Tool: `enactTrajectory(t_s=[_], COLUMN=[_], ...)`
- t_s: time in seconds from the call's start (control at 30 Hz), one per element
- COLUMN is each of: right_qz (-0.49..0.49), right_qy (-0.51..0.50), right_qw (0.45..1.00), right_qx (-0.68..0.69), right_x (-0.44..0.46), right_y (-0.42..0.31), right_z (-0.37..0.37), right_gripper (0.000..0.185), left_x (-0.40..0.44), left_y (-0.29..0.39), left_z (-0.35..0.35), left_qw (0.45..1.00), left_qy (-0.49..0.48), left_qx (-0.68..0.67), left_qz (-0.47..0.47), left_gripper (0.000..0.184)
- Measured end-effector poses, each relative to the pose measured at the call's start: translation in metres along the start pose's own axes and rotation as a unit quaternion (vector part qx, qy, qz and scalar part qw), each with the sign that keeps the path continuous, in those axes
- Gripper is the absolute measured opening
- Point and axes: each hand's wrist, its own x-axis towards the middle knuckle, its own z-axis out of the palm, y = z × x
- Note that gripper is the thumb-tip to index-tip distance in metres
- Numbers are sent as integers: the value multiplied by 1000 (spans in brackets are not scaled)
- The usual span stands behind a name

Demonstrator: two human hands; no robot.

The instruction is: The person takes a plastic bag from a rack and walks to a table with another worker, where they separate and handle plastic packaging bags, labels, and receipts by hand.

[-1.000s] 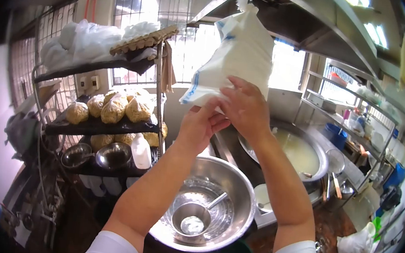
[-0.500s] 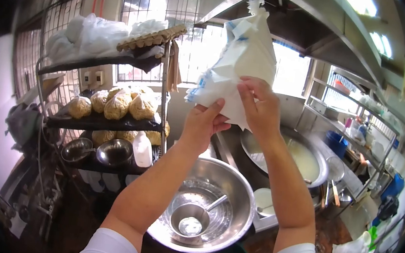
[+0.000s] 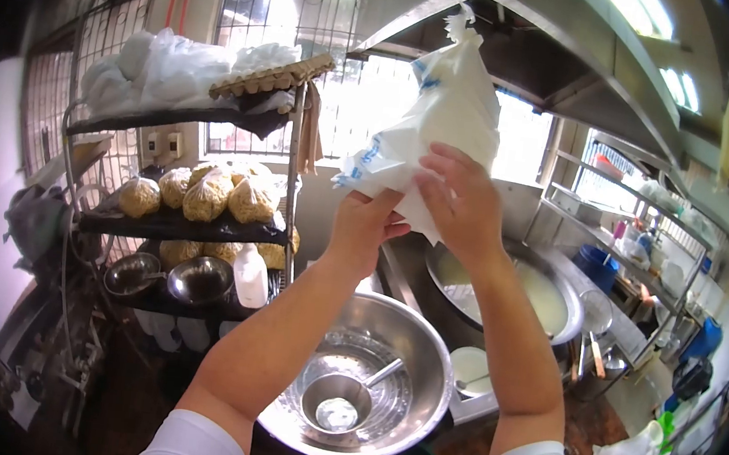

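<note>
A white cloth sack (image 3: 452, 96) with blue printing hangs in front of me, gathered into a knot at its top. My left hand (image 3: 367, 223) pinches its lower edge between thumb and fingers. Against the sack's lower right side is my right hand (image 3: 464, 198), its fingers apart and slightly blurred; whether they touch the cloth is hard to tell. Below both arms stands a large steel basin (image 3: 437, 340), in which a steel dipper (image 3: 337, 405) with a straight handle sits.
At left, a rack holds bags of yellowish food (image 3: 208, 195), metal bowls (image 3: 202, 276) and a white bottle (image 3: 250, 276). To the right are a wide pan (image 3: 574, 313) of pale liquid, a strainer (image 3: 595, 311) and a small bowl (image 3: 471, 369). Overhead is a metal hood (image 3: 592, 52).
My right hand's fingers have spread and loosened from the cloth. The sack has turned slightly, and its lower left part looks smoother. The view has shifted a little.
</note>
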Motion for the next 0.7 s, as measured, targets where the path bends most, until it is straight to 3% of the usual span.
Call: enactTrajectory(t_s=[0.07,0.27,0.57,0.7], right_qz=[-38,31,149,182], right_qy=[-6,-58,-4,121], right_qw=[997,998,969,959], right_qx=[-64,1,197,179], right_x=[-3,4,7,14], right_y=[-8,1,1,9], right_z=[-2,-8,-6,-14], right_gripper=[18,17,17,21], left_x=[0,-2,-10,-9], left_y=[0,5,10,6], left_z=[-1,-1,2,1], left_qw=[1000,1000,998,996], left_qy=[3,-5,-5,17], left_qx=[0,23,64,87], left_qz=[5,15,6,-4], left_gripper=[31,37,40,39])
